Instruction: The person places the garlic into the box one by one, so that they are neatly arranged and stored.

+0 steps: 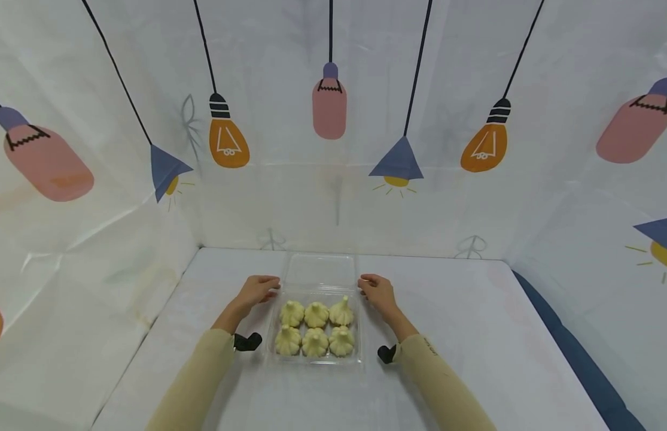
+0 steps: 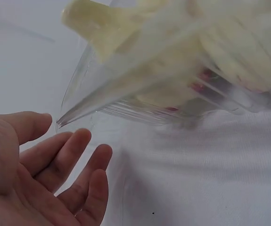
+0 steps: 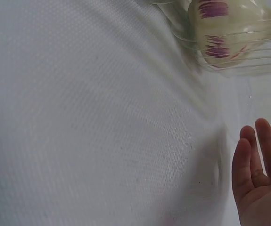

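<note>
Several pale garlic bulbs (image 1: 316, 315) sit in two rows inside a clear plastic clamshell box (image 1: 318, 361). Its transparent lid (image 1: 320, 270) is swung back, away from the person. At the box's left far corner is the left hand (image 1: 259, 290); in the left wrist view its thumb and loosely bent fingers (image 2: 81, 141) are close to the box's corner, and contact is unclear. The right hand (image 1: 378, 291) is beside the opposite far corner, its fingers (image 3: 265, 136) relaxed and holding nothing. Purple marks show on a bulb (image 3: 220, 33) in the right wrist view.
The box lies on a white-covered table (image 1: 451, 335). White sheeting (image 1: 279, 203) printed with hanging lamps stands behind and at both sides. Dark blue fabric (image 1: 575, 353) runs along the table's right edge.
</note>
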`<state>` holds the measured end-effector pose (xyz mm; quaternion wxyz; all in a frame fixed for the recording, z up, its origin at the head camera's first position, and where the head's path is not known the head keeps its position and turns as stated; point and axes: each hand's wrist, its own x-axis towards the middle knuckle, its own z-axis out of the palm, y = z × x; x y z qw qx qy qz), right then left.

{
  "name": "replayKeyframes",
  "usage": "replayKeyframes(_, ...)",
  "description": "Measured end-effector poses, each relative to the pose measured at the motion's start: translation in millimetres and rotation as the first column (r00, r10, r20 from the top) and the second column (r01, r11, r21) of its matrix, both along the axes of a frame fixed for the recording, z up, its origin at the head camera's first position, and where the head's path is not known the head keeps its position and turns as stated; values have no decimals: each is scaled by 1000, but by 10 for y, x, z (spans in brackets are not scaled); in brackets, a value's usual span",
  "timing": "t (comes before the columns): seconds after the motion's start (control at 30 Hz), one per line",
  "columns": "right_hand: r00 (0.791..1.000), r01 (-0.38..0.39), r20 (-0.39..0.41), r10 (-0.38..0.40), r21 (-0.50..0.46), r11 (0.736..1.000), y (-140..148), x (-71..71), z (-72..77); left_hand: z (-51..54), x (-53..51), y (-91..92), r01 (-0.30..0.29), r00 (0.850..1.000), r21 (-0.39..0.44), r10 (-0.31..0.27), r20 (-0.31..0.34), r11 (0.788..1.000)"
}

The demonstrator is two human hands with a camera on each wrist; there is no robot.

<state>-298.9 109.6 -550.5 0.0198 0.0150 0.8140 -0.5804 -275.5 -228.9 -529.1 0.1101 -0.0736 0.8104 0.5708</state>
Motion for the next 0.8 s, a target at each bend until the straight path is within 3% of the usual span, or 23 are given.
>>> replayKeyframes(0.23, 1000, 1, 7, -1, -58, 998, -14, 14, -11, -20, -33, -10, -11, 1000, 34, 10, 10, 999)
replayKeyframes(0.8, 998, 35, -56, -37, -50, 998, -37, 6, 103, 67, -94, -34, -1, 1000, -23, 0, -28, 1000)
